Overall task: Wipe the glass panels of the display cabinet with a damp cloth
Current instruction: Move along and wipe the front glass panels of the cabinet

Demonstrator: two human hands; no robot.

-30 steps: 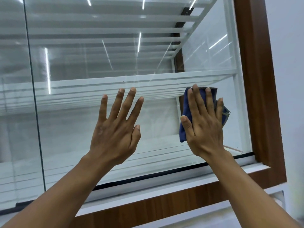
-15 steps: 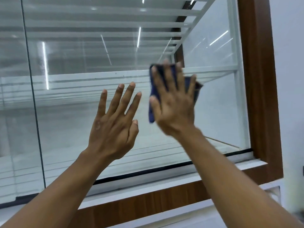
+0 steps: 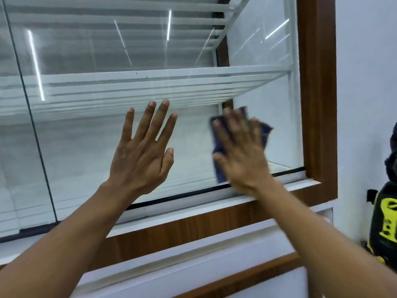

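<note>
Blue cloth [image 3: 219,168] lies flat on the glass panel [image 3: 86,147] near its lower right corner, pressed there by the blurred right hand [image 3: 242,155], whose fingers are straight and spread. To the left, the left hand [image 3: 141,151] is spread wide, palm toward the glass; I cannot tell whether it touches. A wooden frame [image 3: 318,82] borders the panel on the right.

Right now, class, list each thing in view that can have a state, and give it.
glass panel: upright in its frame, showing light reflections.
blue cloth: pressed to the pane's lower right; dampness not visible.
left hand: open, fingers spread, raised at the glass; contact unclear.
right hand: fingers straight, pressing the blue cloth on the glass; blurred.
black and yellow bag: by the wall, cut off at the edge.
</note>
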